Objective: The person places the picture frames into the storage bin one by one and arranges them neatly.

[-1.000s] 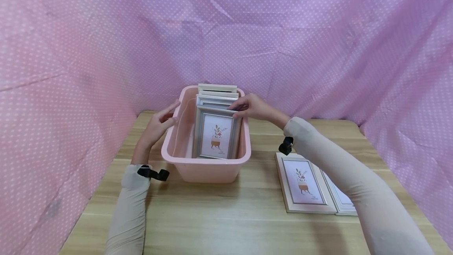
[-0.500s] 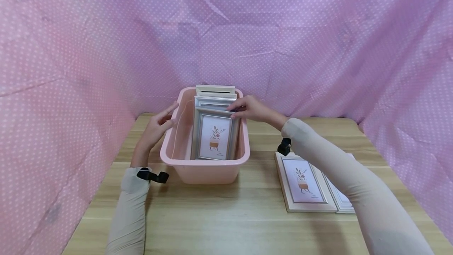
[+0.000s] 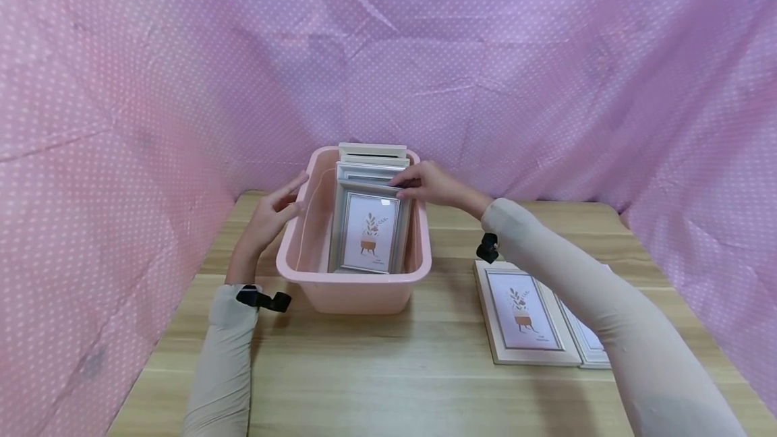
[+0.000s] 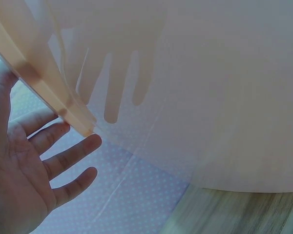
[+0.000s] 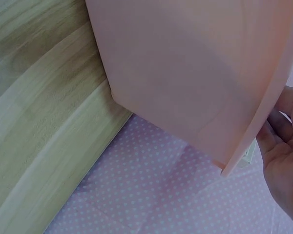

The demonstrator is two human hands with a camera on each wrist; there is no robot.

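Your right hand pinches the front frame's top edge; your left hand, fingers spread, steadies the bin. A slack pinch could topple it.

No readable text anywhere. The print in the front frame in the bin has a small caption line under the potted plant, probably two short words, too small to read. Same on the flat frame on the table.
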